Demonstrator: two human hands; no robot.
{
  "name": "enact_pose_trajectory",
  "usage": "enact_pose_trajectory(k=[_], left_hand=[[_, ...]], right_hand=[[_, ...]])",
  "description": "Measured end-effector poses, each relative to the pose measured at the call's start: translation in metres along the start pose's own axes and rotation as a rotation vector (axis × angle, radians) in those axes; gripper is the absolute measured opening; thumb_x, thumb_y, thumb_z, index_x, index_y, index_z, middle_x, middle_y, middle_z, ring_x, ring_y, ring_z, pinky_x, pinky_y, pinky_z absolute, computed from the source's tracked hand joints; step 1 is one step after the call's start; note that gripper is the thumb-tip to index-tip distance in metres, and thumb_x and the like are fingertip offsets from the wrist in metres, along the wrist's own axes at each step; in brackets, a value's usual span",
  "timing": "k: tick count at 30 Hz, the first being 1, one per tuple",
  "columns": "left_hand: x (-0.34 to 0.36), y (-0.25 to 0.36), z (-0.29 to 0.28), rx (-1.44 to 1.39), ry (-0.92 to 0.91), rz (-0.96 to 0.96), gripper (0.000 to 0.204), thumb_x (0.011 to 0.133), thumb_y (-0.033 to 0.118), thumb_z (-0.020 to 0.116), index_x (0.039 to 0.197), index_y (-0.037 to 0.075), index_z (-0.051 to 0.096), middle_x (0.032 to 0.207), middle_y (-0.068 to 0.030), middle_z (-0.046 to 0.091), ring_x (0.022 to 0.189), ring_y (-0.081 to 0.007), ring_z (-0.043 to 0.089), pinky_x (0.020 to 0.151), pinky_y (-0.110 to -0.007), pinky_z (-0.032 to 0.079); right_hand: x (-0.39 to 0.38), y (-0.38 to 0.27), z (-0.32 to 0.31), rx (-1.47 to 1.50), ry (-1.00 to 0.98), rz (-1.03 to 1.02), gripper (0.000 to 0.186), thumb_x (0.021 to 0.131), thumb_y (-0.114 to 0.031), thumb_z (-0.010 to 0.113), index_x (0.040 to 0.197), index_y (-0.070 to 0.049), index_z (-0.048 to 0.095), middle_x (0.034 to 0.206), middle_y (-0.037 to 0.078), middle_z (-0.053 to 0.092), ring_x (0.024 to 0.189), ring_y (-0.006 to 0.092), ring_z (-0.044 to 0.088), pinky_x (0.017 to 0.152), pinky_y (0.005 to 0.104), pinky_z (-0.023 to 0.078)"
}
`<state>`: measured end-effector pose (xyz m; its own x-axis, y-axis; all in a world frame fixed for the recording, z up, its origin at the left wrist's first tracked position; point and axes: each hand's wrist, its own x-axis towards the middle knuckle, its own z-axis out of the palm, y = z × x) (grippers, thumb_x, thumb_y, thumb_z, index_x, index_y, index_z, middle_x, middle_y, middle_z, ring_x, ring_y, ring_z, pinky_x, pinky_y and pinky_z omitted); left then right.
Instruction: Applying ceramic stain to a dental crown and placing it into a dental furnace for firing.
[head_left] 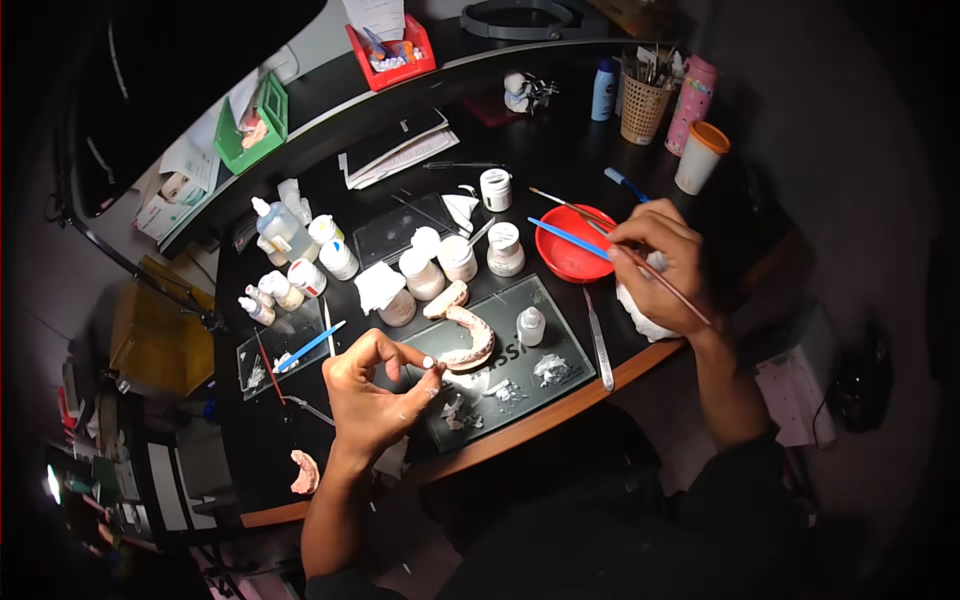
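My left hand [375, 395] is raised over the left part of the glass slab [565, 320], thumb and forefinger pinched on a small white piece [429, 362]; its exact kind is too small to tell. My right hand [662, 265] grips a thin brush [685, 303] with a reddish-brown handle, its tip over the red bowl [560, 262]. A blue-handled tool [565, 238] and another brush [560, 198] lie across the bowl's rim. On the slab sit a curved dental cast [478, 340], a small clear bottle [531, 326] and crumbled white powder [551, 370].
Several white jars [421, 273] stand behind the slab. A metal spatula [599, 345] lies right of it. At left are a smaller glass slab [300, 325], dropper bottles [256, 309] and a pink cast piece [304, 471]. A lidded cup [702, 158] stands far right.
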<state>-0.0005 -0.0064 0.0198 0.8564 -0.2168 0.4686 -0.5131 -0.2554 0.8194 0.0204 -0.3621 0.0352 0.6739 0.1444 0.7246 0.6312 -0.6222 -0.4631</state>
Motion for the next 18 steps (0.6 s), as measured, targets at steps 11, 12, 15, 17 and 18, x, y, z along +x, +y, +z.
enact_pose_trajectory(k=[11,12,15,17,18], left_hand=[[-0.035,0.036,-0.003,-0.061,0.037,-0.229,0.044,0.076,-0.008,0.083,0.076,0.01,0.042,0.083,-0.013,0.073,0.084,-0.0164,0.076,0.076,-0.03,0.062],[-0.039,0.041,-0.003,-0.074,0.081,-0.267,0.045,0.076,-0.008,0.083,0.076,0.01,0.042,0.082,-0.0126,0.073,0.083,-0.0161,0.075,0.076,-0.03,0.063],[-0.048,0.053,-0.001,-0.116,0.114,-0.293,0.044,0.073,-0.004,0.084,0.075,0.011,0.043,0.075,-0.0098,0.074,0.081,-0.0131,0.074,0.073,-0.027,0.058],[-0.053,0.06,-0.001,-0.09,0.126,-0.34,0.044,0.073,-0.003,0.086,0.077,0.01,0.044,0.076,-0.0085,0.073,0.08,-0.0119,0.074,0.072,-0.027,0.058],[-0.055,0.063,0.0,-0.056,0.163,-0.354,0.044,0.073,-0.003,0.086,0.077,0.01,0.044,0.076,-0.0085,0.073,0.08,-0.0119,0.074,0.072,-0.027,0.058]], right_hand=[[0.073,0.062,0.029,-0.372,-0.522,-0.587,0.012,0.076,-0.003,0.073,0.089,-0.005,0.074,0.083,0.008,0.065,0.092,0.0261,0.065,0.071,0.039,0.059],[0.072,0.062,0.03,-0.374,-0.531,-0.574,0.013,0.076,-0.002,0.073,0.089,-0.005,0.075,0.082,0.008,0.065,0.092,0.0263,0.065,0.071,0.0391,0.058],[0.069,0.065,0.031,-0.363,-0.538,-0.55,0.017,0.075,0.002,0.073,0.09,-0.004,0.075,0.082,0.007,0.066,0.094,0.0273,0.065,0.077,0.0392,0.057],[0.069,0.063,0.029,-0.335,-0.509,-0.609,0.017,0.075,0.001,0.073,0.09,-0.005,0.076,0.083,0.007,0.067,0.094,0.0268,0.065,0.078,0.0391,0.057],[0.07,0.059,0.027,-0.363,-0.483,-0.568,0.016,0.076,0.001,0.073,0.09,-0.005,0.077,0.083,0.006,0.069,0.093,0.0263,0.065,0.079,0.039,0.056]])
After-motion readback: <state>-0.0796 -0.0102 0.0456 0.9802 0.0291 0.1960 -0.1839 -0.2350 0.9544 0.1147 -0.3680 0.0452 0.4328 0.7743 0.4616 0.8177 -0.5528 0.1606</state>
